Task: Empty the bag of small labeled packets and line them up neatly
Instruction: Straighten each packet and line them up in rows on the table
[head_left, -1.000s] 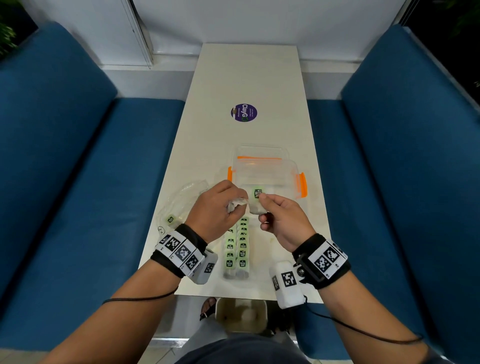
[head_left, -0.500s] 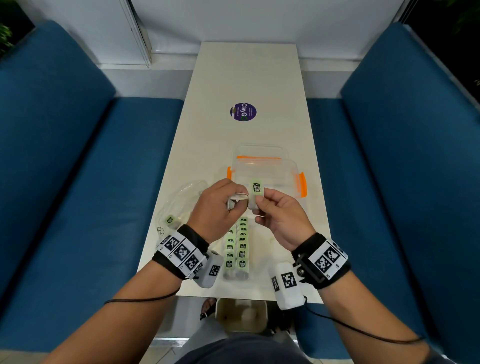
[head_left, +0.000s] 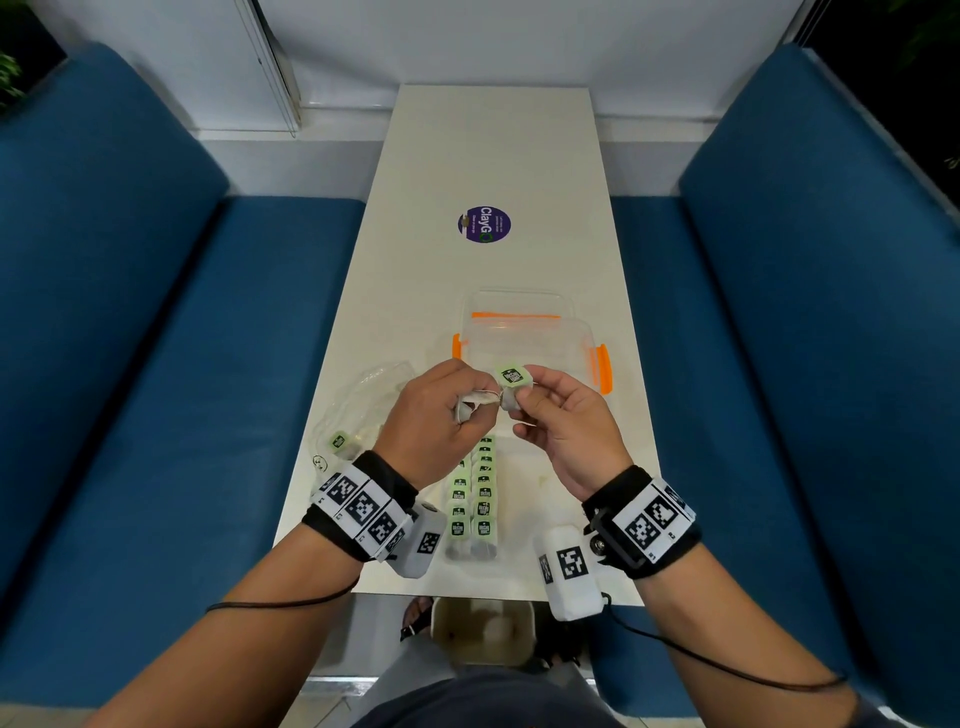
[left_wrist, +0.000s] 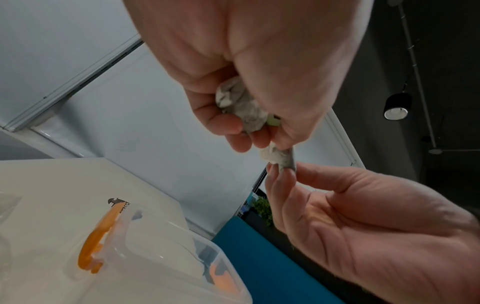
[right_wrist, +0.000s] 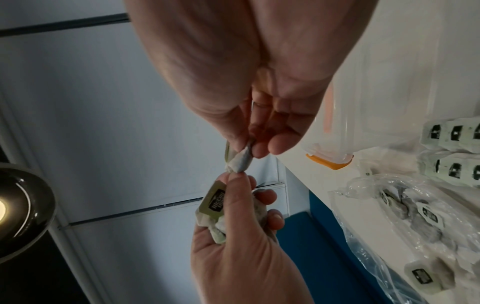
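Observation:
My right hand (head_left: 519, 402) pinches a small white packet (head_left: 508, 400) whose green label (head_left: 511, 375) stands up, above the table in front of the container. My left hand (head_left: 475, 410) is curled round a bunch of white packets (left_wrist: 241, 105), one showing a green label (right_wrist: 215, 203), and its thumb tip touches the packet in my right hand (right_wrist: 240, 159). Two neat rows of labeled packets (head_left: 472, 501) lie near the table's front edge, partly under my hands. The clear plastic bag (head_left: 363, 410) lies to the left, holding several packets (right_wrist: 405, 214).
A clear plastic container (head_left: 524, 338) with orange clips (head_left: 601, 366) sits just beyond my hands. A round purple sticker (head_left: 484, 224) marks the white table (head_left: 493, 145) farther back. Blue benches (head_left: 156, 364) flank both sides.
My two hands have drawn closer together, and the packet in my right hand has risen slightly with its label turned up. The rows and bag have not moved.

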